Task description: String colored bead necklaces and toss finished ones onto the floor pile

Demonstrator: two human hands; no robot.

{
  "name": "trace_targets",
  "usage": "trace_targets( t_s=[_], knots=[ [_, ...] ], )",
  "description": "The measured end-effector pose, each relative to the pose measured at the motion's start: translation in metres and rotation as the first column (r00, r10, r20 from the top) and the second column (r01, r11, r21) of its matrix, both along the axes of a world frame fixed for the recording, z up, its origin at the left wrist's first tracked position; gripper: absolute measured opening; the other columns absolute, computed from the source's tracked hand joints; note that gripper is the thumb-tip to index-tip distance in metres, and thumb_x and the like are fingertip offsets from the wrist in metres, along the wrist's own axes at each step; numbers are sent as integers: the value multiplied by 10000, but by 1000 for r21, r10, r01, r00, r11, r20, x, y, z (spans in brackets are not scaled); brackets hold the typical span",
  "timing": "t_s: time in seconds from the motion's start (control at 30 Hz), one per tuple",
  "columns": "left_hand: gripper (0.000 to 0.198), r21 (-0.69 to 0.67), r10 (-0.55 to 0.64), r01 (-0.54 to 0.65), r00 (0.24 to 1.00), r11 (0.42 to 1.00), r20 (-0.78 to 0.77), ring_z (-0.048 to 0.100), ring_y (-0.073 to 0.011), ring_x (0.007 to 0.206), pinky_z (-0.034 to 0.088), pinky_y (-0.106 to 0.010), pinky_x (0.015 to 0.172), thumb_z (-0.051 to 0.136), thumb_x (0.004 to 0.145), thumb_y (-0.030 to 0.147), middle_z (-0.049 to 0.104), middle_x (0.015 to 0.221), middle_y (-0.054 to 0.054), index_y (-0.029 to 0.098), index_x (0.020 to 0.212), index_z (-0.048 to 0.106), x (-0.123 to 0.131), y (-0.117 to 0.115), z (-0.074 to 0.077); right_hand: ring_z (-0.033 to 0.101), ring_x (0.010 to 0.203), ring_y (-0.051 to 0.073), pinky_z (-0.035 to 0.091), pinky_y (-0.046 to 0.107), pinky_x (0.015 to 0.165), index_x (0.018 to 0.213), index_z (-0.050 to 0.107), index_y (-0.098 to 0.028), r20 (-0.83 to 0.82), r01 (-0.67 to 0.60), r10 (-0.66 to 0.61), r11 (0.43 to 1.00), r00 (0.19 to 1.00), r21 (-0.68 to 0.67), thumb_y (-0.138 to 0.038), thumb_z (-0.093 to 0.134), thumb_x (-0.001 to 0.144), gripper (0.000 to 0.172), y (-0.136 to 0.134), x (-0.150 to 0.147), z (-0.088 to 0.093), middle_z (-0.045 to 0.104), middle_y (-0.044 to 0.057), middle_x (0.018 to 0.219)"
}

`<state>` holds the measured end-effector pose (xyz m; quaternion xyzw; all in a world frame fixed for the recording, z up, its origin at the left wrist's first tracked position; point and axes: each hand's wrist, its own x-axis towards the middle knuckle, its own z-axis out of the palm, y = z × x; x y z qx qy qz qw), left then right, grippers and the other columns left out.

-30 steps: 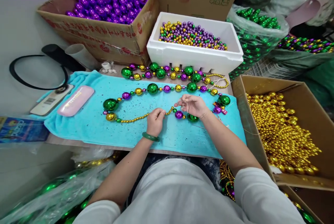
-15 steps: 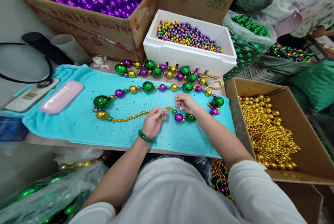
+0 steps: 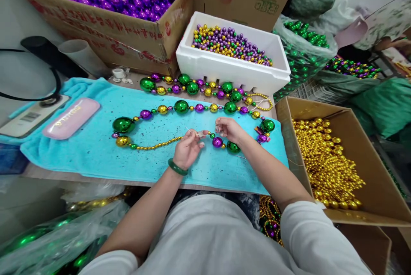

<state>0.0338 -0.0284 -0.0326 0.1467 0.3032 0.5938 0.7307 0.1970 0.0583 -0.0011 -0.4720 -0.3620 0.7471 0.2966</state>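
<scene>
A bead necklace of green, purple and gold balls lies in a loop on a turquoise towel. Its strand of small gold beads runs under my left hand, which wears a green bangle. The fingertips of that hand pinch a thin pale string at the strand, with a short end sticking up. My right hand, fingers curled, is a little to the right above a green ball. A pale bit of string shows at its fingertips. Beside it lie small green and purple beads of the necklace.
Another necklace lies behind the towel. A foam box of small beads and a carton of purple beads stand at the back. On the right is a carton of gold beads. A pink case rests at left.
My left hand has shifted slightly left, and a string end now sticks up from its fingertips. The right hand stays nearly in place, still curled. The necklace has barely moved.
</scene>
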Motion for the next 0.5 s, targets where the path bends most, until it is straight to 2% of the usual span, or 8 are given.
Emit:
trace_targets(
  t_s=[0.13,0.23,0.3,0.37,0.5],
  knots=[
    [246,-5,-42,42,975,999,-220,573,-123,691,375,-190,504,678,762,349,587,710,-18,176,686,519,1,-1,3,316,357,43,106,155,326,647,438,-183,-23,-75,73,995,997,-72,-214,603,582,181,-5,-4,7,388,-73,472],
    [278,3,-150,167,894,986,-421,524,-114,591,368,-208,498,674,739,385,564,631,-9,174,648,517,4,-1,0,272,348,36,112,156,324,632,420,-183,48,-85,91,990,995,-110,-183,587,601,169,-8,-5,11,358,-76,451],
    [268,26,-166,213,830,977,-533,487,-111,548,371,-222,507,660,732,368,550,580,-7,176,615,515,6,-1,-4,280,343,43,114,164,318,611,412,-183,136,-73,91,989,987,-131,-146,577,593,170,-5,-3,9,370,-64,425],
    [259,42,-147,213,790,976,-595,461,-109,525,368,-229,511,642,731,347,538,550,-5,179,588,506,8,0,-8,296,334,53,116,173,310,592,402,-186,192,-63,94,984,977,-164,-119,569,583,180,-1,3,6,392,-46,403],
    [266,38,-132,195,783,980,-608,441,-102,504,355,-229,499,637,722,341,519,531,-1,176,567,497,11,3,-12,318,331,65,145,177,298,589,402,-187,209,-43,85,979,974,-197,-114,550,604,165,7,12,1,420,-27,400]
  ],
)
